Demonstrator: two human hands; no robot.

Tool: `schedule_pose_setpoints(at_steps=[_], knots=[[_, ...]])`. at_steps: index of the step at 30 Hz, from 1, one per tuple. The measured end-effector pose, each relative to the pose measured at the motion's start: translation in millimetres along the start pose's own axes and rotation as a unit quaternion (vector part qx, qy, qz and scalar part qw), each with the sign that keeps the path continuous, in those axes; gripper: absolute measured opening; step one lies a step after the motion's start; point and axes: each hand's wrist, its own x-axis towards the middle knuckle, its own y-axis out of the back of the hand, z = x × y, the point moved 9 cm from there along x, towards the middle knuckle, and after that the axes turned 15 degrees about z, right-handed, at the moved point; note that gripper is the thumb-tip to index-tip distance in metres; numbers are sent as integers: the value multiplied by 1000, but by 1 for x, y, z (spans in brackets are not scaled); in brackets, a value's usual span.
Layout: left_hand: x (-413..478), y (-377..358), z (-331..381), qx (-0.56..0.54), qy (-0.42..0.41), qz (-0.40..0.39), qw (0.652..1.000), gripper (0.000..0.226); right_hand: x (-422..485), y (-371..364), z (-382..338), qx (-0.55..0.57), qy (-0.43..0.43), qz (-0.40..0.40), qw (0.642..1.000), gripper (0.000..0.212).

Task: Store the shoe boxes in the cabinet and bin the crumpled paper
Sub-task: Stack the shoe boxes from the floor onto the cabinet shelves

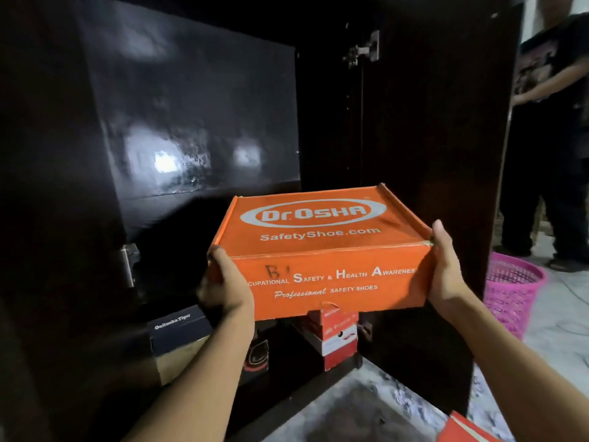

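A large orange shoe box with white lettering hangs in front of the open dark cabinet. My left hand grips its left front corner and my right hand grips its right front corner, thumbs on the lid. Inside the cabinet, below the orange box, a black shoe box sits at the left. A red and white shoe box stands to its right, partly hidden. I see no crumpled paper.
The cabinet's right door stands open. A pink plastic basket sits on the tiled floor to the right. Behind the pink basket stands another person. The corner of another orange box shows at the bottom right.
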Motion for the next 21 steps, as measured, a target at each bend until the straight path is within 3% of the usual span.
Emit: schedule_pose_setpoints(at_steps=[5,11,13,16,19,21], knots=[[36,19,23,49,-113,108,986,51,27,-75,23,-21,-16,-95,995,81],[59,30,46,205,-353,132,904,91,42,-160,55,6,-53,-171,984,38],[54,24,46,266,-430,128,853,99,44,-181,68,8,-67,-177,982,36],[46,4,34,376,-556,110,733,83,51,-200,85,19,-75,-148,986,39],[48,-19,27,431,-626,83,645,66,64,-215,103,-22,-51,-116,992,66],[55,-37,23,468,-662,49,583,60,77,-226,112,-89,-27,-100,991,70]])
